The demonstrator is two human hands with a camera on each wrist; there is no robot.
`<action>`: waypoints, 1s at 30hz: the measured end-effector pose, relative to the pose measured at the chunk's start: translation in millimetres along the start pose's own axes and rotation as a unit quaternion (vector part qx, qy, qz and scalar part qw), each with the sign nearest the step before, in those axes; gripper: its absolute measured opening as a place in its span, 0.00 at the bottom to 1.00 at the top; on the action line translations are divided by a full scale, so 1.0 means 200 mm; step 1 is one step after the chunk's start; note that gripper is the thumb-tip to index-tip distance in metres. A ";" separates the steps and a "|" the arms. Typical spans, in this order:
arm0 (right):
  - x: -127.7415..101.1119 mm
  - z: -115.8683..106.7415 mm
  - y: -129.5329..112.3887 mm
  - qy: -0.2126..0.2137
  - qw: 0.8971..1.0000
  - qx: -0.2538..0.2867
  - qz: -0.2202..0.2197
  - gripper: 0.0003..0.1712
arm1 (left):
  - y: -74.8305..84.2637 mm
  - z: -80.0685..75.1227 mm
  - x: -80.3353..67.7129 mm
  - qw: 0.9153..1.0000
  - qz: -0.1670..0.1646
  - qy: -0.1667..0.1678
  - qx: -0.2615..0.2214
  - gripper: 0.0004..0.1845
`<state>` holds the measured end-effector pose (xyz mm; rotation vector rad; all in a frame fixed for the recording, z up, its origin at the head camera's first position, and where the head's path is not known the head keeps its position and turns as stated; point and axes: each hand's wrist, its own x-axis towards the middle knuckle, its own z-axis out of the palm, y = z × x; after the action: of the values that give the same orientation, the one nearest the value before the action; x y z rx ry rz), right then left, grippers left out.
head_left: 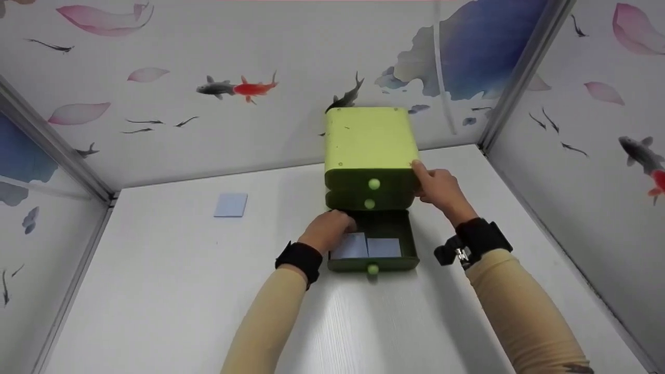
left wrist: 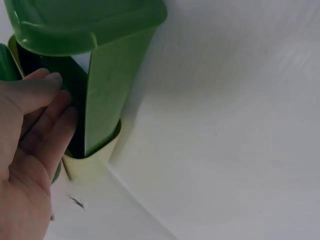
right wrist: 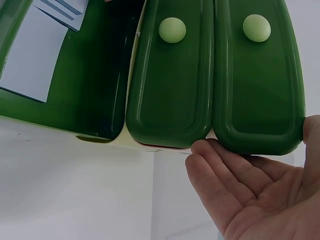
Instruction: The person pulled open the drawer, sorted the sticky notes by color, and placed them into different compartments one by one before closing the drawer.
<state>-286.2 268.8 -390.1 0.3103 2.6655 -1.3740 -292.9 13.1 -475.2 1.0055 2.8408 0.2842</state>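
A small green drawer cabinet (head_left: 370, 137) stands toward the back of the table, its upper two drawers closed. The bottom drawer (head_left: 372, 265) is pulled out and holds two pale blue paper squares, a left one (head_left: 354, 246) and a right one (head_left: 384, 248). My left hand (head_left: 330, 230) reaches into the drawer's left side, beside the left square; in the left wrist view its thumb and fingers are apart, with nothing visible between them. With my right hand (head_left: 440, 189) I hold the cabinet's right side, thumb at the top edge and fingers along the side.
Another pale blue square (head_left: 230, 205) lies on the white table (head_left: 208, 291), left of the cabinet. Walls printed with fish and petals (head_left: 208, 130) enclose the back and both sides. Round knobs stick out from the drawer fronts (right wrist: 170, 85).
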 end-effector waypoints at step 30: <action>0.00 0.00 -0.01 -0.019 1.000 0.004 0.000 0.52 | -0.55 -0.17 -0.40 0.986 -0.138 0.083 -0.040 0.12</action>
<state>-286.6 267.6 -388.1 0.2825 2.6296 -1.3773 -303.7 -127.1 -461.8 0.5882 3.0407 0.4693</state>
